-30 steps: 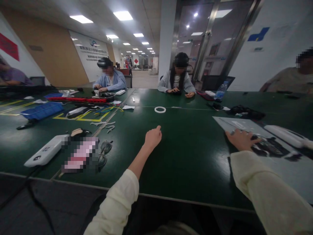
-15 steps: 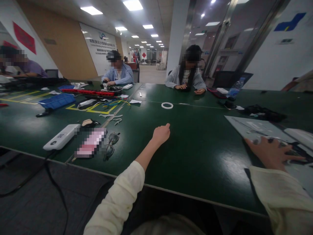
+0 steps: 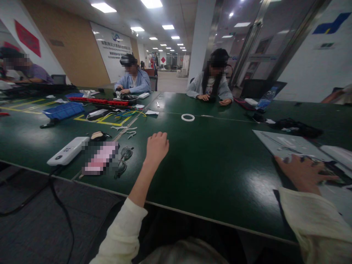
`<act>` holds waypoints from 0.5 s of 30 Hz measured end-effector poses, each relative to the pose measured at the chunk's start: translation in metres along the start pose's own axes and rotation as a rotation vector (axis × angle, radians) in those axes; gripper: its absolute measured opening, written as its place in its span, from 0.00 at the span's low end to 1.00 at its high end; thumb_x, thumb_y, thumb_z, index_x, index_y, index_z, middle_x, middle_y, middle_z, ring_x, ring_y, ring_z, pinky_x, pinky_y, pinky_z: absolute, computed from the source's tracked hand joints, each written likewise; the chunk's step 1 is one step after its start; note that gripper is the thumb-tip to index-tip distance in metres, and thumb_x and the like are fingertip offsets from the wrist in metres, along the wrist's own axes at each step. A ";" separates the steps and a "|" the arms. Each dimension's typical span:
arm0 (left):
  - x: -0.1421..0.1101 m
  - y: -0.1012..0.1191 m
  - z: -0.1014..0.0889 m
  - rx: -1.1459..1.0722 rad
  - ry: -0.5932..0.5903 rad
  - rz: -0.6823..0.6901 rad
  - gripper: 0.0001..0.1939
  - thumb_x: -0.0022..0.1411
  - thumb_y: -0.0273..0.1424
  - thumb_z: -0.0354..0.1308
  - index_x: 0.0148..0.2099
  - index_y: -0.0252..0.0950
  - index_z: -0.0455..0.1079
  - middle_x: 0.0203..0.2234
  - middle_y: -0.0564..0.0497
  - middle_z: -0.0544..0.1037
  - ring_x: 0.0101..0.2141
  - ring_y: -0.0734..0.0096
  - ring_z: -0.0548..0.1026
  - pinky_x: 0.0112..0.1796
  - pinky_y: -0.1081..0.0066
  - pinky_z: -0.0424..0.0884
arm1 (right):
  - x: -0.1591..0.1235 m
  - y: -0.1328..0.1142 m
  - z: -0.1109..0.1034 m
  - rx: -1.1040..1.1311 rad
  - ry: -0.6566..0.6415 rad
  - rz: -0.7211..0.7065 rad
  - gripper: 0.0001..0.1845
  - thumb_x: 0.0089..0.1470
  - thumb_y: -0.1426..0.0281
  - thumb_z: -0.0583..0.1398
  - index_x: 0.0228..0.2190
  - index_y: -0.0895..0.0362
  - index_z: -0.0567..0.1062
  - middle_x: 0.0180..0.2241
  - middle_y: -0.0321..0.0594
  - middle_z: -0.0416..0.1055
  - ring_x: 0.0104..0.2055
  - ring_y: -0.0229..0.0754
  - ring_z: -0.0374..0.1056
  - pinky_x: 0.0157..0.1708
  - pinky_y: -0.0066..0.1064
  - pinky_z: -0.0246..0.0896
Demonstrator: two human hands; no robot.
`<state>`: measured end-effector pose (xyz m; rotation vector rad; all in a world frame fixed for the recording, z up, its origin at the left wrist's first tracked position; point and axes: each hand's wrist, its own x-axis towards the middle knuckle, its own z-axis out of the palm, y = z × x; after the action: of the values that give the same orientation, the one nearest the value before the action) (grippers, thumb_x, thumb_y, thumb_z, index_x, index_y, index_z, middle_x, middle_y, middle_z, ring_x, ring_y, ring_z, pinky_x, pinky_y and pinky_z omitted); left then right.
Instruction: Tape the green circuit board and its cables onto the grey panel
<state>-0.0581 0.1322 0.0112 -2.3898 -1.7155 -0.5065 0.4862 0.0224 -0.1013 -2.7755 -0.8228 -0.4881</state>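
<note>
My left hand point(image 3: 157, 147) is a loose fist, knuckles up, over the green table point(image 3: 209, 165). Its palm side is hidden, so I cannot make out what it holds, if anything. Closest to it on the left lie dark-framed sunglasses point(image 3: 124, 160) and several pale, bent strips point(image 3: 131, 134). Far off at the right, my right hand point(image 3: 302, 172) rests palm down with fingers spread on a grey board point(image 3: 272, 145). Dark, tangled-looking items point(image 3: 334, 169) lie around its fingertips, partly covered by them.
A white ring point(image 3: 187, 117) lies beyond my hands. Left are a pink blurred item point(image 3: 101, 157), a white power bank point(image 3: 68, 150), a blue tray point(image 3: 64, 110) and a red strip point(image 3: 101, 101). Two people point(image 3: 134, 80) with headsets sit opposite. A water bottle point(image 3: 266, 99) stands back right.
My left hand has drawn to the left, turning knuckles up, and its index finger no longer sticks out. My right hand has slid slightly on the board. The view has swung left.
</note>
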 end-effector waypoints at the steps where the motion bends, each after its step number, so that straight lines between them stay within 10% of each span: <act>1: -0.009 -0.015 -0.007 0.036 0.054 -0.070 0.13 0.64 0.31 0.45 0.48 0.36 0.64 0.44 0.43 0.71 0.46 0.58 0.68 0.45 0.62 0.65 | 0.001 0.001 0.002 0.000 0.000 -0.005 0.43 0.49 0.43 0.40 0.54 0.56 0.67 0.57 0.63 0.52 0.60 0.71 0.33 0.45 0.68 0.21; 7: -0.064 -0.082 -0.019 0.290 -0.020 -0.513 0.18 0.60 0.37 0.48 0.47 0.29 0.64 0.42 0.36 0.70 0.43 0.48 0.69 0.37 0.59 0.69 | 0.002 0.002 0.003 -0.027 -0.036 -0.018 0.44 0.48 0.43 0.38 0.52 0.56 0.68 0.57 0.63 0.51 0.60 0.70 0.33 0.47 0.66 0.18; 15: -0.072 -0.109 -0.009 0.194 -0.216 -0.551 0.12 0.59 0.31 0.46 0.38 0.34 0.69 0.37 0.40 0.75 0.40 0.53 0.74 0.35 0.63 0.70 | -0.002 0.000 -0.002 -0.038 -0.029 -0.019 0.44 0.48 0.43 0.36 0.53 0.55 0.68 0.56 0.63 0.53 0.60 0.70 0.36 0.48 0.64 0.22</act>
<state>-0.1824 0.1014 -0.0142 -1.8794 -2.4030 -0.1309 0.4842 0.0208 -0.1006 -2.8181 -0.8554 -0.4728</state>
